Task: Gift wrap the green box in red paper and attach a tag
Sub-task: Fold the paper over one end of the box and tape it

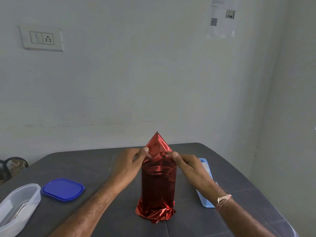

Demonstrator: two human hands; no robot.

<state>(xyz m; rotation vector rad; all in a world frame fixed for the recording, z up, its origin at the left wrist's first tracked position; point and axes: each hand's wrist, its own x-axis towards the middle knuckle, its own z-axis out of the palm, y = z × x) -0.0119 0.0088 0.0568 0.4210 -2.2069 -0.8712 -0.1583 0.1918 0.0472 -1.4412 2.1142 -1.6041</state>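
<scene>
The box stands upright on the dark grey table [95, 168], fully covered in shiny red paper [158, 183]; none of its green shows. The paper's top end is folded into a triangular flap [158, 144] pointing up. My left hand [131, 161] pinches the flap's left corner with thumb and fingers. My right hand [186, 163] pinches the right corner. Loose crumpled paper spreads out around the base [155, 213]. No tag is in view.
A blue lid [63, 189] lies on the table to the left, beside a clear plastic container [17, 207] at the left edge. A light blue tray [206, 170] lies to the right, partly under my right forearm. The wall stands right behind the table.
</scene>
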